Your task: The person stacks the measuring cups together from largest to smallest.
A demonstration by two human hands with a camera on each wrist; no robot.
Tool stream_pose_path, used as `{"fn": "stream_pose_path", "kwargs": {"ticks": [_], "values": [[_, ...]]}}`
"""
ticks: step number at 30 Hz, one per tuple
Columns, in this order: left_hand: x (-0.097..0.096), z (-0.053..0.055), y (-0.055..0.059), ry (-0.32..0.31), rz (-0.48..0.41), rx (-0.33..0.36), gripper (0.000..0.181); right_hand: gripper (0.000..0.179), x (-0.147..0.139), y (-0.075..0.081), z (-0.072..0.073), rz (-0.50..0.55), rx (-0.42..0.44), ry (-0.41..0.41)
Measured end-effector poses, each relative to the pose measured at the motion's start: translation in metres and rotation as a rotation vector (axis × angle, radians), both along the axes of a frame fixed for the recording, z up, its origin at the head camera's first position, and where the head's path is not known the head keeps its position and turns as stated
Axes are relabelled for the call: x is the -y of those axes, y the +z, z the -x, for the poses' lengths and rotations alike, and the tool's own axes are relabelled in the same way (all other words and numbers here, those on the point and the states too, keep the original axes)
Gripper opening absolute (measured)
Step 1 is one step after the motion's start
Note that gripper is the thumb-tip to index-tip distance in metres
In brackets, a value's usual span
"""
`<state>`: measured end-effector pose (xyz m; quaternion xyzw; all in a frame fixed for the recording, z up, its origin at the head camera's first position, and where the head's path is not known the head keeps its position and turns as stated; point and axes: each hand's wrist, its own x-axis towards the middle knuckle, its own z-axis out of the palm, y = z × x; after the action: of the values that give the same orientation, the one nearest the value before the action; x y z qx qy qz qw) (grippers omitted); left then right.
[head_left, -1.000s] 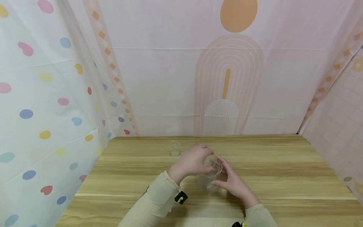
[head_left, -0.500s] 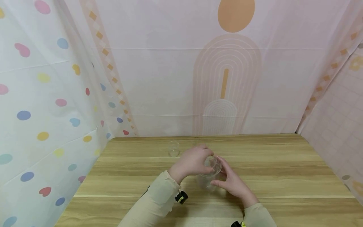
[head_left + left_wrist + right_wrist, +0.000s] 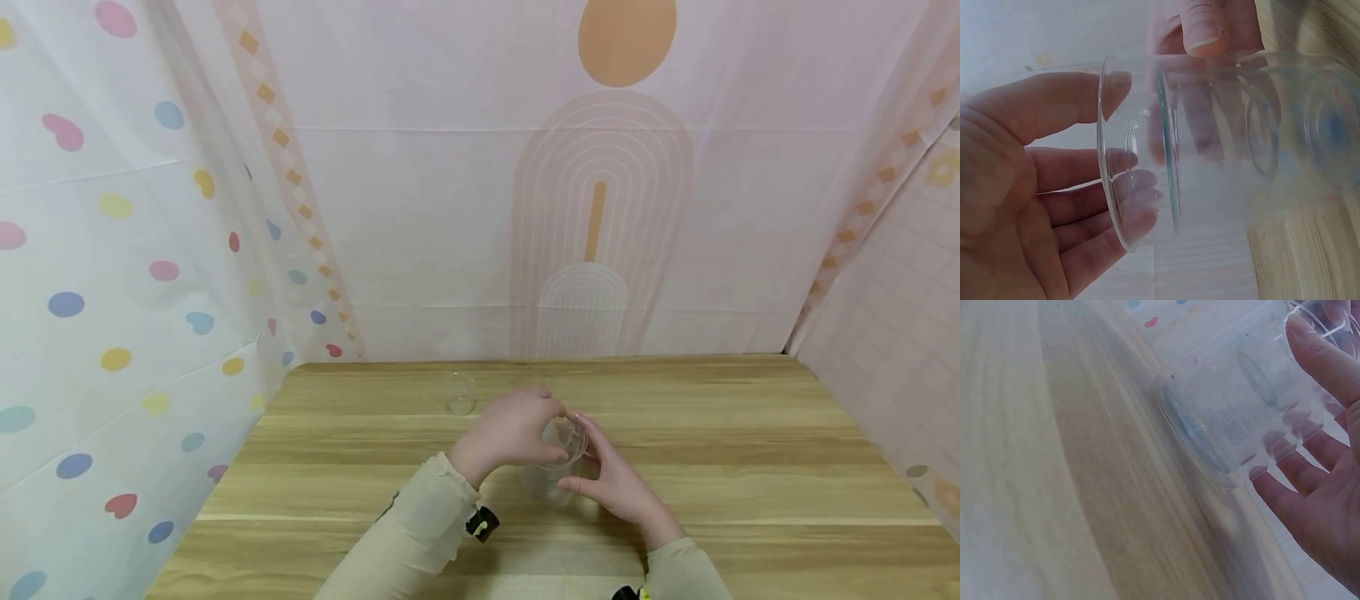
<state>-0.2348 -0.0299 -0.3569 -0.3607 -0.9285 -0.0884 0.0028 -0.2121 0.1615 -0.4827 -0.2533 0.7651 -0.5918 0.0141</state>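
Note:
A large clear cup (image 3: 546,485) stands upright on the table, and a smaller clear cup (image 3: 561,432) sits partly inside its mouth. My left hand (image 3: 512,429) grips the smaller cup from above, thumb on one side and fingers on the other, just under the flared rim. My right hand (image 3: 618,483) holds the large cup from the right, thumb at the front and fingers behind. Seen from the left wrist, the small cup's base is well down inside the large cup (image 3: 1329,150). The right wrist view shows the large cup's bottom (image 3: 1194,434) at the table.
Another clear cup (image 3: 461,395) stands farther back on the wooden table (image 3: 720,433), left of the hands. Behind the table's far edge hangs a pink patterned cloth (image 3: 420,208). Polka-dot cloth (image 3: 135,233) closes off the left side, and a pale cloth (image 3: 892,317) the right.
My left hand has sunk slightly, and the smaller cup sits a little lower in the large one. The right hand keeps its hold in place.

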Motion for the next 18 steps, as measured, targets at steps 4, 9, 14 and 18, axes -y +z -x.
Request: {"fn": "stream_pose_path", "kwargs": {"ticks": [4,9,14,18], "values": [[-0.0008,0.0005,-0.0014,0.007,0.013,0.000,0.047,0.092,0.0002,-0.0004,0.0001,0.006,0.000,0.000],[-0.0016,-0.0003,-0.0009,0.000,0.025,-0.008,0.046,0.092,0.0000,-0.0001,-0.0004,-0.001,0.005,-0.004],[-0.0022,-0.0009,-0.0004,-0.004,0.033,-0.014,0.046,0.093,-0.0001,-0.0001,-0.0002,-0.007,0.022,-0.004],[-0.0037,-0.0011,-0.0004,-0.007,0.034,-0.006,0.046,0.093,-0.0006,0.0000,-0.0002,0.001,0.020,-0.001]]}}
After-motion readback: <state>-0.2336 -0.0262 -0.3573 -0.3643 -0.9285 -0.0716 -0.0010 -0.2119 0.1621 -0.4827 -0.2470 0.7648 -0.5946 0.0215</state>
